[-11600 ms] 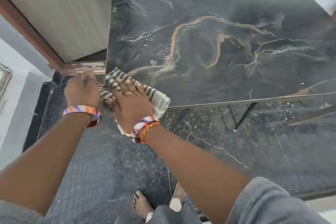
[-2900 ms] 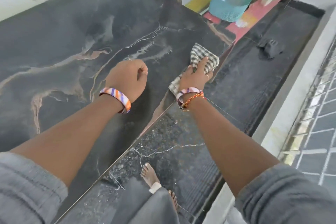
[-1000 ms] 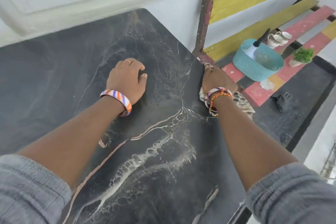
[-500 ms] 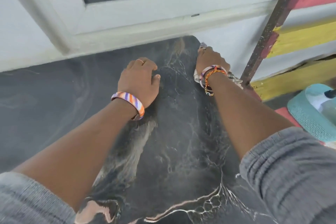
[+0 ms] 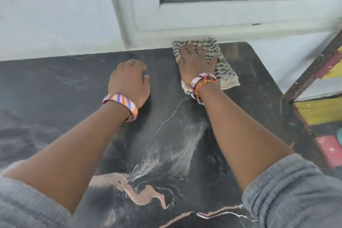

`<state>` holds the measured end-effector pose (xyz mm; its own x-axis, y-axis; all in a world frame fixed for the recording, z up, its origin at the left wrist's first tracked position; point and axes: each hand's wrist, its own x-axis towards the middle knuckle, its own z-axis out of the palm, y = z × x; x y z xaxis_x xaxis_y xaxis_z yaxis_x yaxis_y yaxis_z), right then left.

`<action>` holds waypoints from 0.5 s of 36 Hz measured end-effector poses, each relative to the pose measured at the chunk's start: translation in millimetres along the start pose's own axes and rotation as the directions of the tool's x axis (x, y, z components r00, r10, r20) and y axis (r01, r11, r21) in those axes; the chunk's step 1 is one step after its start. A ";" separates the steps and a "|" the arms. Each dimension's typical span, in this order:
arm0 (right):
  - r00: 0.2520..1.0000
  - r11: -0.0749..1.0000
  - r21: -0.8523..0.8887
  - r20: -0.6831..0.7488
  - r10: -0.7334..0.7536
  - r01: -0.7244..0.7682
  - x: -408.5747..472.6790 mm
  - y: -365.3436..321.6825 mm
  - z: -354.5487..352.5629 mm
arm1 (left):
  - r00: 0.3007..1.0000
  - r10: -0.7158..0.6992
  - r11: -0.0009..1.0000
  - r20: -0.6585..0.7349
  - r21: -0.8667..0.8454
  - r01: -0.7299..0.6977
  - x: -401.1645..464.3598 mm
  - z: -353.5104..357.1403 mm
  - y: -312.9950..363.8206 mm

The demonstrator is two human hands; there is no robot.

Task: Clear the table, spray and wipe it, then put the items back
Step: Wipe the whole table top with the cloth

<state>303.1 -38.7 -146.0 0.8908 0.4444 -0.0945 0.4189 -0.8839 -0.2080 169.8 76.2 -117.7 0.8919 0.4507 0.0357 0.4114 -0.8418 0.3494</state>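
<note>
The dark marble-patterned table (image 5: 55, 94) fills most of the view, with nothing standing on it. A checked cloth (image 5: 222, 68) lies flat near the table's far right corner, close to the wall. My right hand (image 5: 196, 63) presses down on the cloth with its fingers spread. My left hand (image 5: 129, 81) rests on the bare tabletop to the left of the cloth, fingers curled under, holding nothing.
A white wall and a window sill (image 5: 203, 24) run along the table's far edge. At the right stands a rack with a dark rusty frame (image 5: 312, 68) and yellow (image 5: 320, 111) and red boards, close to the table's right edge.
My right hand has moved the cloth from the table's right edge onto the far right corner by the wall. My left hand has stayed resting on the tabletop. The view has turned towards the wall.
</note>
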 end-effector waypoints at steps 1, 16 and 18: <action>0.998 0.998 -0.001 0.006 -0.057 0.057 -5.5 -19.5 5.0 | 1.000 -0.021 1.000 -0.010 0.006 0.021 -5.0 -3.6 -9.6; 0.852 0.854 0.021 0.067 -0.520 0.520 -92.6 -168.0 42.8 | 0.953 -0.274 0.958 -0.129 0.044 0.282 -89.2 -59.7 -118.5; 0.925 0.927 0.031 0.068 -0.374 0.373 -96.3 -135.6 37.1 | 0.970 -0.219 0.975 -0.102 0.019 0.222 -94.9 -59.8 -111.1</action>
<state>154.0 43.7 -144.8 0.6554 0.7514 -0.0763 0.7149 -0.6497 -0.2583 28.2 144.8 -104.0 0.7562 0.6522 0.0536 0.6027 -0.7261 0.3310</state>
